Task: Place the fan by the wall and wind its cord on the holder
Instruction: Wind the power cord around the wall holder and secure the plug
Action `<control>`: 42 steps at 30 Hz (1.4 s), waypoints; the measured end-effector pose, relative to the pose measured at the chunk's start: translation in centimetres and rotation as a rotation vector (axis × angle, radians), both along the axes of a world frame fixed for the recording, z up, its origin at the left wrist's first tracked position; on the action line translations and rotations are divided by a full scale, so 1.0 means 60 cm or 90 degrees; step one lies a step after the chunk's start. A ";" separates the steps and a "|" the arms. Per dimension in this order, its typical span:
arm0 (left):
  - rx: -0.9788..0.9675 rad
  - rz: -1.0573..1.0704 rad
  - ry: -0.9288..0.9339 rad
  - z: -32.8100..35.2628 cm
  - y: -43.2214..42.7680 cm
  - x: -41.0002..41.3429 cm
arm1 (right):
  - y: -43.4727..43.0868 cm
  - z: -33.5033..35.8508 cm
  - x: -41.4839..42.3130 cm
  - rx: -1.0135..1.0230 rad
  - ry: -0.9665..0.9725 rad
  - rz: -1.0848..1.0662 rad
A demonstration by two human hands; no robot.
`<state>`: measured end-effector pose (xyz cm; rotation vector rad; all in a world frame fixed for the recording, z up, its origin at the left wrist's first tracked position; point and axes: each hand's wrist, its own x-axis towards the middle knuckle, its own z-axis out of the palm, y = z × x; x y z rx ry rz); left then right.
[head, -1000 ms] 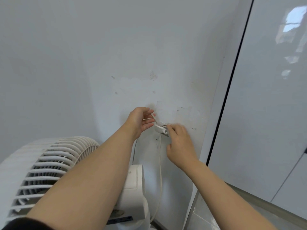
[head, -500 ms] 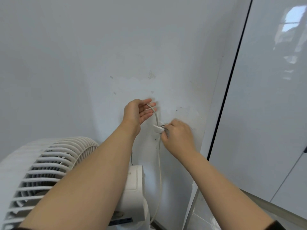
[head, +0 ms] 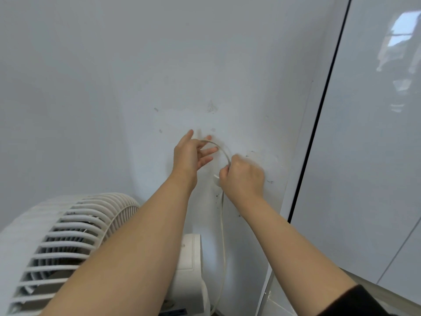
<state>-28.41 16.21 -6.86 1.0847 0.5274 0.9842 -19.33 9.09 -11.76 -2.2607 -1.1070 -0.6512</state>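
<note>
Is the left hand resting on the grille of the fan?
No, the left hand is up by the wall, touching the cord, well above the fan.

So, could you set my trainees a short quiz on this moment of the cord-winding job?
1. True or false: the cord hangs down the wall to the right of the fan.
2. Fill in: between the left hand and the right hand the cord forms a raised ____.
3. Which hand pinches the cord by the holder? A left hand, B right hand.
Key: 1 true; 2 loop; 3 B.
</note>
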 end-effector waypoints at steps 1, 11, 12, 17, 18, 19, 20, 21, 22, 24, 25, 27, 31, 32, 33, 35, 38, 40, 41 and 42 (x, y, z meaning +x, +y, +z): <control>0.008 0.031 0.007 -0.002 0.002 0.000 | -0.001 -0.002 0.003 0.014 0.013 -0.001; 0.199 0.247 0.439 -0.039 0.034 -0.019 | -0.008 -0.011 0.017 0.090 0.062 0.010; 0.197 0.257 0.464 -0.040 0.037 -0.021 | -0.008 -0.012 0.019 0.101 0.074 0.013; 0.157 0.226 0.577 -0.052 0.054 -0.028 | -0.011 -0.016 0.022 0.176 0.143 0.024; 0.134 0.217 0.570 -0.054 0.056 -0.031 | -0.012 -0.016 0.022 0.175 0.153 0.026; 0.108 0.210 0.546 -0.056 0.056 -0.034 | -0.014 -0.017 0.022 0.165 0.158 0.026; 0.091 0.213 0.509 -0.058 0.056 -0.036 | -0.015 -0.019 0.023 0.152 0.155 0.029; 0.089 0.224 0.467 -0.055 0.055 -0.036 | -0.015 -0.020 0.024 0.138 0.149 0.033; 0.097 0.240 0.426 -0.053 0.052 -0.035 | -0.016 -0.021 0.024 0.127 0.146 0.039; 0.131 0.271 0.358 -0.043 0.041 -0.033 | -0.020 -0.020 0.026 0.106 0.144 0.053; 0.158 0.294 0.346 -0.038 0.034 -0.032 | -0.021 -0.019 0.027 0.094 0.142 0.058; 0.239 0.369 0.371 -0.028 0.023 -0.033 | -0.024 -0.016 0.030 0.081 0.141 0.066; 0.171 0.376 0.452 -0.039 0.038 -0.032 | -0.025 -0.011 0.033 0.095 0.185 0.080; 0.118 0.356 0.509 -0.045 0.047 -0.034 | -0.025 -0.011 0.034 0.100 0.196 0.084; 0.053 0.324 0.552 -0.053 0.054 -0.038 | -0.027 -0.011 0.034 0.104 0.203 0.087; -0.069 0.254 0.545 -0.060 0.060 -0.044 | -0.027 -0.012 0.035 0.107 0.206 0.094; -0.093 0.196 0.506 -0.061 0.058 -0.046 | -0.027 -0.012 0.036 0.107 0.205 0.095; -0.140 0.164 0.446 -0.058 0.058 -0.045 | -0.027 -0.012 0.036 0.103 0.208 0.097; -0.176 0.157 0.430 -0.061 0.057 -0.046 | -0.028 -0.011 0.036 0.100 0.210 0.098; -0.205 0.156 0.418 -0.064 0.058 -0.049 | -0.028 -0.011 0.037 0.098 0.212 0.099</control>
